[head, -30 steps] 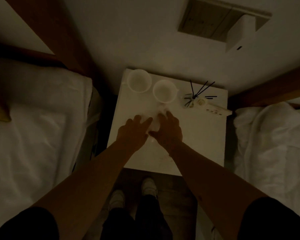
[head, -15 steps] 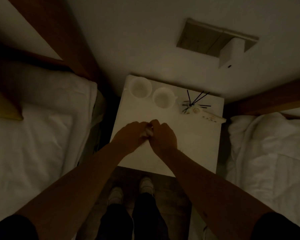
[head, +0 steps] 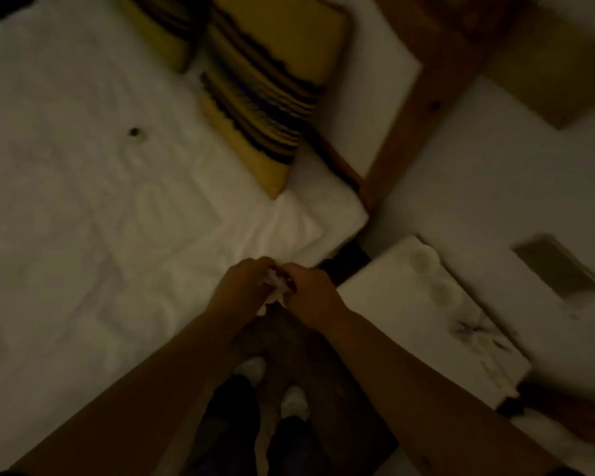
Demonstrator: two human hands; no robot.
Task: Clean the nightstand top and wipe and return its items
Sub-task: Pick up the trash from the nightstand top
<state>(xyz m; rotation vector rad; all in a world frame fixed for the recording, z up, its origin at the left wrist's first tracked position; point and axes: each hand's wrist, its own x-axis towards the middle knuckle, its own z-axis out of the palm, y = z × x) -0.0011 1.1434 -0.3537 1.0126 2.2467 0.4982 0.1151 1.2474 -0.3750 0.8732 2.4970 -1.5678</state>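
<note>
We have turned away from the counter (head: 385, 314) toward the bed (head: 83, 218). Our left hand (head: 244, 286) and right hand (head: 310, 297) now both pinch the white wipe (head: 276, 286) beside the bed's corner, maybe folding it.

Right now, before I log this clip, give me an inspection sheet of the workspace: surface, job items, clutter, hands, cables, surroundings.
Surface: white nightstand top, at the right of the view, blurred.
Job's things: crumpled white cloth held between both hands, off the nightstand, over the bed edge; two white cups near the nightstand's back edge.
Clutter: dark sticks in a small holder on the nightstand, too blurred to detail.
Hands: left hand and right hand both grip the cloth.
Cables: nothing seen.
Surroundings: white bed, striped yellow cushion, wooden bed frame, dim light.
</note>
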